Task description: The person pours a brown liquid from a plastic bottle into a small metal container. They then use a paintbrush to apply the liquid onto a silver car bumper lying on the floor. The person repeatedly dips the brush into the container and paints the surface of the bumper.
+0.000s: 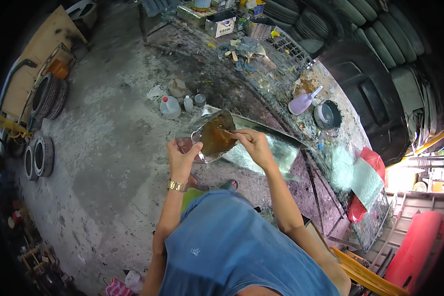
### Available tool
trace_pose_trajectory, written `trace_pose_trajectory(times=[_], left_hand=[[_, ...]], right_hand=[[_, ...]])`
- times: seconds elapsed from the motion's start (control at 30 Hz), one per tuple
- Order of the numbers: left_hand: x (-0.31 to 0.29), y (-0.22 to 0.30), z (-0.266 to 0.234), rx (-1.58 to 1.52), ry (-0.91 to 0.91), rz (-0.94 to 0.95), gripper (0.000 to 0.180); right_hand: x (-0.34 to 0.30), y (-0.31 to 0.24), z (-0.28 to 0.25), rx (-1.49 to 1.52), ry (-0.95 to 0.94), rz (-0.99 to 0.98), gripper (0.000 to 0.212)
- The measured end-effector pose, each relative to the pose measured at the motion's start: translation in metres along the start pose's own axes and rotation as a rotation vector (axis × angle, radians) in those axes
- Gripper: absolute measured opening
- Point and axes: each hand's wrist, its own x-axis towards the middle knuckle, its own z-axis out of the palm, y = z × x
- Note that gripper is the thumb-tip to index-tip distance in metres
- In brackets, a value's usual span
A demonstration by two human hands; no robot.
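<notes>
My left hand (183, 157) is closed on the near-left rim of an open metal tin (226, 118), tilted so its inside shows. Amber-brown liquid (213, 142) lies in the tin. Between the fingers of my right hand (254, 145) is a thin stirring stick (227, 132), its far end reaching into the tin; the liquid hides the tip. Below the tin and to its right, a shiny silvery sheet (269, 158) lies along the edge of the work table.
On the floor ahead stand a clear jug with a red cap (170, 107), a small bottle (188, 103) and a jar (200, 100). The stained table at right bears a lilac squeeze bottle (302, 103) and a dark round pot (327, 115). Tyres (43, 157) stand at left.
</notes>
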Motion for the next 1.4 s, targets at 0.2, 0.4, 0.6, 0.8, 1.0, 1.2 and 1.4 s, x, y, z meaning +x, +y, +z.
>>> trace_pose_trajectory(times=[0.2,0.4,0.6,0.8,1.0,1.2,1.4], left_hand=[[0.002,0.007,-0.023,-0.047,0.063,-0.033,0.061],[0.006,0.022,-0.034,-0.085,0.070,-0.043,0.060],[0.009,0.020,-0.037,-0.109,0.066,-0.075,0.061],[0.005,0.019,-0.030,-0.094,0.028,-0.095,0.057],[0.002,0.021,-0.025,-0.055,0.006,-0.091,0.055],[-0.004,0.024,-0.017,-0.045,0.000,-0.093,0.058],[-0.003,0.020,-0.013,-0.001,-0.006,-0.036,0.058]], right_hand=[[-0.027,0.002,-0.040,0.268,0.120,0.166,0.021],[-0.001,0.040,0.015,-0.264,0.148,-0.158,0.021],[-0.011,0.051,0.017,-0.234,0.412,-0.069,0.022],[-0.037,0.048,-0.010,-0.206,0.477,0.019,0.021],[-0.060,0.030,-0.040,-0.194,0.474,0.046,0.020],[-0.039,-0.031,-0.024,-0.082,0.204,-0.134,0.018],[0.008,-0.022,0.019,-0.264,-0.006,-0.212,0.019]])
